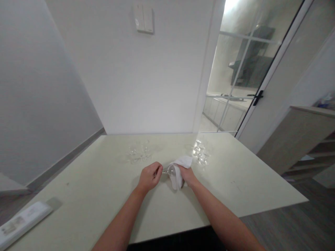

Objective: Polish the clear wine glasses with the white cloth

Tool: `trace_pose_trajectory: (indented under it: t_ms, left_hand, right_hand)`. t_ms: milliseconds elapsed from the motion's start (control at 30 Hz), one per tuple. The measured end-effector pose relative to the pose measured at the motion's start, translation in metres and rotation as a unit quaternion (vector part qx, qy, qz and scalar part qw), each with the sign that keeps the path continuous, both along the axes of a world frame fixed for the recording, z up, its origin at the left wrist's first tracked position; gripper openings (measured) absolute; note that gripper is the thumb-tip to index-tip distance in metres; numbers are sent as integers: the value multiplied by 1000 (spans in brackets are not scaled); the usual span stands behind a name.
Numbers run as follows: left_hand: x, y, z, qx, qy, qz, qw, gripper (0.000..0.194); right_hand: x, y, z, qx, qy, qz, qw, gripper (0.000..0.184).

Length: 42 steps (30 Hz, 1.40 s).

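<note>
A flat white box (22, 221) lies at the pale table's (86, 188) left edge. The left hand (148, 177) pinches a clear glass (170, 170) by its stem above mid-table; the right hand (186, 175) grips a soft white cloth (180, 170) around its bowl. Two clusters of clear glasses (139, 152) sit behind; I cannot count them.

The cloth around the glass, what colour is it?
White, plain, in the head view: the cloth in the right hand.

Pale table (86, 195) carrying a cluster of clear glasses (138, 153) near its far edge, a second cluster (201, 152) toward the far right corner, and a flat white box (22, 223) at the near left corner; wall switch (143, 19) above.
</note>
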<state>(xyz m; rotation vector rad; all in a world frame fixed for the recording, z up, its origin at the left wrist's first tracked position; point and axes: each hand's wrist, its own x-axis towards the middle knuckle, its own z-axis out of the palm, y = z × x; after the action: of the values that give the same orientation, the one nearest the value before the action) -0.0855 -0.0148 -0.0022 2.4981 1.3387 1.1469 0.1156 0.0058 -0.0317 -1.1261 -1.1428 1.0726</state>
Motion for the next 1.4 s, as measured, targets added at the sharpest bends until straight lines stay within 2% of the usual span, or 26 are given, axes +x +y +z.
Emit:
trace_pose_trajectory:
  t_ms: [133, 267, 367, 500, 600, 667, 733, 833, 933, 1000, 1067, 1200, 1400]
  left_hand:
    - [0, 3, -1, -41, -23, 11, 999, 27]
    - [2, 5, -3, -60, -19, 27, 998, 28]
    - [2, 5, -2, -67, -21, 30, 997, 29]
    - [2, 4, 0, -95, -60, 34, 993, 33]
    - [3, 6, -1, -125, -106, 26, 986, 37]
    - [3, 8, -3, -141, -140, 18, 980, 39]
    - [4, 11, -6, -161, -187, 13, 969, 40]
    - [5, 15, -8, -200, -284, 14, 938, 40]
    - [6, 18, -8, -256, -398, 37, 880, 39]
    - [6, 19, -7, -292, -455, 58, 839, 38]
    - [6, 19, -6, -314, -485, 72, 813, 37]
    - [7, 20, -7, -322, -498, 71, 802, 35]
    - [7, 20, -7, -325, -481, 59, 812, 35]
  right_hand:
    - [2, -2, 1, 50, -5, 39, 998, 23]
    - [2, -4, 1, 63, -32, 76, 995, 29]
    - [2, -7, 2, 95, -71, 121, 986, 43]
    - [5, -9, -1, 222, -197, 136, 945, 68]
    - [6, -8, -4, 279, -279, 146, 907, 69]
    - [6, -9, -4, 283, -297, 154, 899, 68]
    - [5, -11, -2, 271, -283, 153, 907, 65]
    - [4, -14, 1, 229, -220, 128, 940, 59]
    - [5, -13, -1, 163, -130, 85, 974, 52]
    - [7, -11, -5, 127, -90, 75, 985, 44]
    - [8, -9, -10, 111, -72, 74, 988, 37]
    - [9, -8, -14, 110, -75, 75, 988, 25]
    - [10, -11, -9, 145, -81, 84, 982, 22]
